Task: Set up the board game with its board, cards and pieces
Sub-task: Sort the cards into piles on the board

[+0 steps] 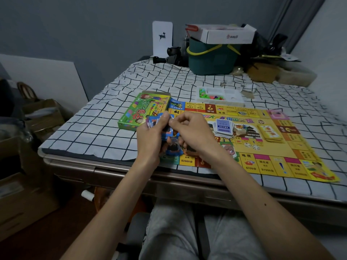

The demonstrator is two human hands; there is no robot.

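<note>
The yellow game board (293, 147) lies unfolded on the checked tablecloth. My left hand (152, 136) grips a stack of blue-backed cards (155, 121) above the board's left edge. My right hand (191, 132) pinches the top of the same stack with thumb and fingers. A loose pile of blue-backed cards (223, 128) sits on the board's middle, and a yellow card stack (270, 134) lies to its right. Two white dice (251, 146) rest on the board. The green game box (144, 109) lies at the board's far-left corner. A white tray of coloured pieces (219, 95) stands behind the board.
At the table's far end stand a green basket (210, 59) with a white carton (227, 35) on top, a white card with a deer (162, 38), and dark clutter. Cardboard boxes (43, 117) are stacked on the floor at left. The table's front edge runs just below my wrists.
</note>
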